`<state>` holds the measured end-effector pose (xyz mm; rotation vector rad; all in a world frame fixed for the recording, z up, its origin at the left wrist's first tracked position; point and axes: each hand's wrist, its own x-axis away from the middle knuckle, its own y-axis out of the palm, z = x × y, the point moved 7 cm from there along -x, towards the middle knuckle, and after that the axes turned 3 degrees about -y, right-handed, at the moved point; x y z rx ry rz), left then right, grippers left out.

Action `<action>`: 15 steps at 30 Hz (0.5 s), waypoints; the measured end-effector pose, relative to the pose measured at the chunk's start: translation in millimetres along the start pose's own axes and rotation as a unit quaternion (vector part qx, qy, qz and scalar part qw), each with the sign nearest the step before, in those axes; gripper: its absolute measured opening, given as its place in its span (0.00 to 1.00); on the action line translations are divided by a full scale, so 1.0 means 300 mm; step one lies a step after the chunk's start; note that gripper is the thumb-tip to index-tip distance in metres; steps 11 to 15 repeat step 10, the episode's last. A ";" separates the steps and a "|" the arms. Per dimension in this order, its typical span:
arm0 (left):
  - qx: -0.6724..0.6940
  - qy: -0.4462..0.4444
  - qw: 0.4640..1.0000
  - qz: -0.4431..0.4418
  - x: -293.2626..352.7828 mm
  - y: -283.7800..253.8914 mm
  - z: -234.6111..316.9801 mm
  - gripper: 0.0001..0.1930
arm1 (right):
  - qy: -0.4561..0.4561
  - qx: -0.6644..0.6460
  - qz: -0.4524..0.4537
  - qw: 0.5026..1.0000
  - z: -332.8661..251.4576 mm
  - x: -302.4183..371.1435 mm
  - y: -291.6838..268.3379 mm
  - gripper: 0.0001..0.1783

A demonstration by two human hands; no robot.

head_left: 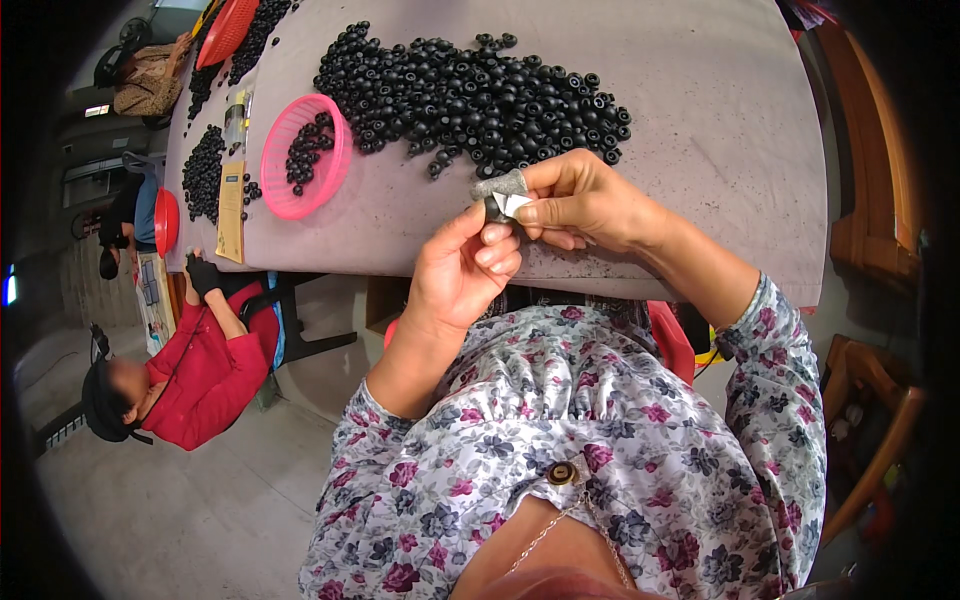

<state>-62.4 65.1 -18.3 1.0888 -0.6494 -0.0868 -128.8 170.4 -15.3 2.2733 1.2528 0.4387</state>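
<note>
Both of my hands meet over the table's near edge, in front of a heap of small black round parts with holes in them. My left hand is closed, its thumb and fingertips pinching one black round part. Against that part my right hand pinches a small white, pointed flat piece; its exact kind is too small to tell. A grey wrap covers the right index fingertip.
A pink plastic basket holding several black parts stands left of the heap. Beyond it lie a tan flat box and a smaller heap. A co-worker in red sits at left. Wooden furniture stands at right.
</note>
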 end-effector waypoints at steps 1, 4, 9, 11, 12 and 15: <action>0.001 0.000 1.000 -0.002 0.001 0.000 0.000 0.16 | 0.002 -0.010 0.007 1.000 0.002 0.000 -0.004 0.10; 0.008 -0.002 1.000 -0.010 -0.001 -0.006 0.001 0.15 | 0.007 -0.011 0.008 1.000 0.003 -0.001 -0.003 0.09; 0.018 -0.014 1.000 -0.019 0.001 -0.033 0.013 0.15 | -0.015 -0.017 0.039 0.999 0.005 -0.011 -0.017 0.13; -0.015 0.009 1.000 -0.019 0.008 -0.056 0.030 0.15 | -0.020 -0.015 0.045 0.999 0.012 -0.016 -0.029 0.15; -0.015 0.009 1.000 -0.019 0.008 -0.056 0.030 0.15 | -0.020 -0.015 0.045 0.999 0.012 -0.016 -0.029 0.15; -0.015 0.009 1.000 -0.019 0.008 -0.056 0.030 0.15 | -0.020 -0.015 0.045 0.999 0.012 -0.016 -0.029 0.15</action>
